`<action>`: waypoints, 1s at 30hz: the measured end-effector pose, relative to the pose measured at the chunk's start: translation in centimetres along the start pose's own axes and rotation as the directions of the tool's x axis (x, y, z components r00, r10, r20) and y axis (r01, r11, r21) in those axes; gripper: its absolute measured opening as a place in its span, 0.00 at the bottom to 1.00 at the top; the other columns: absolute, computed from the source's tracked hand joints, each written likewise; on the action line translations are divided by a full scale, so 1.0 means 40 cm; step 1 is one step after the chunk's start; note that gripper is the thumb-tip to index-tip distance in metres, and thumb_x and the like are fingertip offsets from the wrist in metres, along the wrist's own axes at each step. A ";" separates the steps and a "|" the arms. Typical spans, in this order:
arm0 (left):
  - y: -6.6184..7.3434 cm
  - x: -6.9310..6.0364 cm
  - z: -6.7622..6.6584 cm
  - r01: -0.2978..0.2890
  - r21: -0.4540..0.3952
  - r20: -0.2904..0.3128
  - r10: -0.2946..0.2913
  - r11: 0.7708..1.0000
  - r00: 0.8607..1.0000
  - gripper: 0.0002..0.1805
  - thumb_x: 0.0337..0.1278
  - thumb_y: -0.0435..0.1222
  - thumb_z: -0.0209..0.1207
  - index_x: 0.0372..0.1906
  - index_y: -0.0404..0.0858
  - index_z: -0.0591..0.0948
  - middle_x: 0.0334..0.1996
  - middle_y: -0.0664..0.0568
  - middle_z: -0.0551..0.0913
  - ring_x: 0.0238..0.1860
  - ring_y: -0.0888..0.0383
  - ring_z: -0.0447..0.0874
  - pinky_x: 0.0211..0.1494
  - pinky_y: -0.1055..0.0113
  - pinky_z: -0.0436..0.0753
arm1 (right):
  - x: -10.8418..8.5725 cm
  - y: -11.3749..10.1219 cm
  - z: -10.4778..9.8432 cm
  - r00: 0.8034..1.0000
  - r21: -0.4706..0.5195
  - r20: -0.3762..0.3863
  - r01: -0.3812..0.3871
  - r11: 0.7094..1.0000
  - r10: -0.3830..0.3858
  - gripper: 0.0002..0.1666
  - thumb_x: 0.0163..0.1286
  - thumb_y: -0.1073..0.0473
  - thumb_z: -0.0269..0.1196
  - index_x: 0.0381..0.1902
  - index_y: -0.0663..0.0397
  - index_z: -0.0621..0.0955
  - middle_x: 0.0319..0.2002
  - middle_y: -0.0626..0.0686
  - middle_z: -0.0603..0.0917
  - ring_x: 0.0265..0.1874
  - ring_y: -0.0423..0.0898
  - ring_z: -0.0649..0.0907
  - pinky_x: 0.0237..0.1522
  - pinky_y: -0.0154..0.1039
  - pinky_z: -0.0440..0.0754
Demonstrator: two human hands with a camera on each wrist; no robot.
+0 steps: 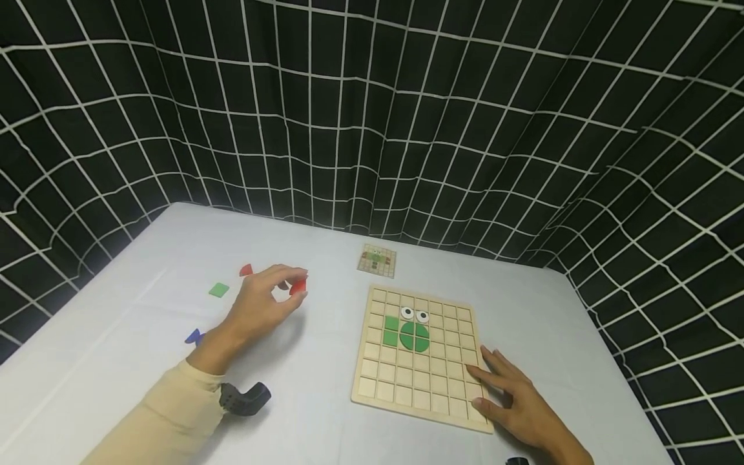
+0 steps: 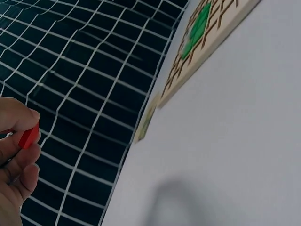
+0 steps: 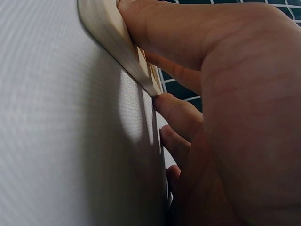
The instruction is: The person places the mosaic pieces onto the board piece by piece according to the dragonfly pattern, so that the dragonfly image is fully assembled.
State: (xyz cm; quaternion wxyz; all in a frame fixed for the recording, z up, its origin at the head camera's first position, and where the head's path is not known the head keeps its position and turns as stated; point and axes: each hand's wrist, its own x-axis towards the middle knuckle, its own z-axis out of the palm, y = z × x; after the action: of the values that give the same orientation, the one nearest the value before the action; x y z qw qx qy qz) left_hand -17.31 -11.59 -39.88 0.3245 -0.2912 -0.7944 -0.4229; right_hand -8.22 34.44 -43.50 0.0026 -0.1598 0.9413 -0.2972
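My left hand (image 1: 256,307) pinches a small red piece (image 1: 298,287) between thumb and fingers, above the table left of the wooden grid board (image 1: 383,391). The left wrist view also has this red piece (image 2: 29,136) at the fingertips. On the board are two green squares (image 1: 391,338), several green quarter-circle pieces forming a disc (image 1: 421,344), and two round eye pieces (image 1: 407,313). My right hand (image 1: 514,397) rests on the board's lower right edge, thumb and index finger on top; in the right wrist view other fingers lie along the board's side (image 3: 134,61).
A small picture card (image 1: 378,261) lies beyond the board. Left of it on the white table (image 1: 325,361) are another red piece (image 1: 247,270), a green piece (image 1: 218,290) and blue pieces (image 1: 192,336), partly behind my left wrist. A black gridded curtain (image 1: 349,97) surrounds the table.
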 end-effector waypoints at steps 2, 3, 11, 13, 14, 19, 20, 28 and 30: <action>0.004 0.006 0.017 -0.007 -0.013 0.006 0.007 1.000 1.000 0.18 0.40 0.19 0.71 0.43 0.29 0.86 0.34 0.48 0.87 0.32 0.55 0.82 0.35 0.61 0.82 | 0.001 0.000 0.001 1.000 0.003 0.001 -0.001 1.000 0.001 0.30 0.59 0.47 0.73 0.59 0.49 0.84 0.72 0.64 0.66 0.71 0.74 0.57 0.59 0.79 0.54; 0.006 0.008 0.025 -0.007 -0.018 0.010 0.007 1.000 1.000 0.18 0.41 0.19 0.70 0.43 0.29 0.86 0.34 0.49 0.87 0.32 0.56 0.82 0.35 0.61 0.82 | 0.002 0.000 0.001 1.000 0.002 0.001 -0.004 1.000 0.004 0.31 0.59 0.46 0.73 0.59 0.48 0.84 0.72 0.64 0.66 0.71 0.73 0.57 0.59 0.79 0.53; 0.033 0.022 0.097 0.044 -0.088 0.086 -0.036 0.995 0.996 0.17 0.45 0.21 0.70 0.44 0.29 0.86 0.36 0.47 0.88 0.34 0.55 0.83 0.38 0.59 0.84 | 0.002 -0.003 -0.001 1.000 -0.007 -0.003 -0.020 1.000 0.020 0.31 0.58 0.46 0.74 0.59 0.48 0.84 0.72 0.63 0.66 0.71 0.73 0.57 0.60 0.78 0.54; 0.038 0.025 0.117 0.065 -0.112 0.107 -0.053 0.992 0.993 0.16 0.45 0.21 0.70 0.44 0.29 0.85 0.36 0.47 0.87 0.35 0.54 0.84 0.40 0.60 0.84 | 0.001 -0.003 -0.001 1.000 -0.006 -0.002 -0.028 1.000 0.028 0.31 0.58 0.45 0.74 0.59 0.47 0.84 0.73 0.63 0.66 0.71 0.73 0.57 0.60 0.78 0.53; 0.039 0.025 0.127 0.074 -0.125 0.118 -0.059 0.989 0.991 0.16 0.46 0.20 0.69 0.44 0.29 0.85 0.36 0.47 0.87 0.35 0.54 0.84 0.40 0.60 0.84 | 0.001 -0.002 -0.001 1.000 -0.004 -0.002 -0.027 1.000 0.027 0.31 0.58 0.46 0.74 0.59 0.47 0.84 0.73 0.63 0.66 0.72 0.73 0.57 0.60 0.79 0.53; 0.045 0.026 0.175 0.114 -0.164 0.159 -0.088 0.980 0.983 0.17 0.46 0.20 0.69 0.45 0.29 0.85 0.37 0.47 0.88 0.36 0.54 0.84 0.42 0.62 0.84 | 0.000 0.000 0.000 1.000 0.005 -0.003 -0.029 1.000 0.029 0.31 0.58 0.46 0.74 0.59 0.47 0.84 0.73 0.63 0.66 0.72 0.72 0.56 0.60 0.78 0.53; 0.046 0.025 0.184 0.118 -0.168 0.166 -0.090 0.979 0.982 0.17 0.46 0.20 0.69 0.45 0.29 0.85 0.37 0.47 0.88 0.36 0.53 0.84 0.42 0.62 0.84 | -0.001 0.000 0.001 1.000 0.008 -0.005 -0.024 1.000 0.024 0.31 0.58 0.46 0.74 0.59 0.48 0.84 0.73 0.63 0.66 0.72 0.73 0.56 0.60 0.78 0.53; 0.052 0.015 0.241 0.213 -0.188 0.270 -0.158 0.959 0.950 0.18 0.50 0.22 0.68 0.49 0.28 0.84 0.39 0.45 0.87 0.40 0.54 0.84 0.44 0.64 0.84 | 0.000 0.004 0.002 1.000 0.005 -0.008 -0.018 1.000 0.019 0.31 0.58 0.46 0.74 0.59 0.47 0.84 0.73 0.62 0.66 0.72 0.73 0.56 0.59 0.79 0.54; 0.051 0.011 0.252 0.246 -0.188 0.290 -0.186 0.951 0.939 0.18 0.50 0.22 0.68 0.49 0.28 0.84 0.38 0.46 0.87 0.40 0.55 0.83 0.44 0.65 0.83 | 0.001 0.003 0.002 1.000 0.004 -0.005 -0.024 1.000 0.024 0.32 0.58 0.46 0.74 0.59 0.48 0.84 0.73 0.62 0.66 0.72 0.73 0.56 0.59 0.79 0.54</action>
State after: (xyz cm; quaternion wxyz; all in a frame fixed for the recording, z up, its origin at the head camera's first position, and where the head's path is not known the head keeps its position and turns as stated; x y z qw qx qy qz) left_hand -18.79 -1.86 -42.90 0.1307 -0.2906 -0.8061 -0.4986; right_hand -8.28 34.47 -43.63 0.0041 -0.1477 0.9427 -0.2993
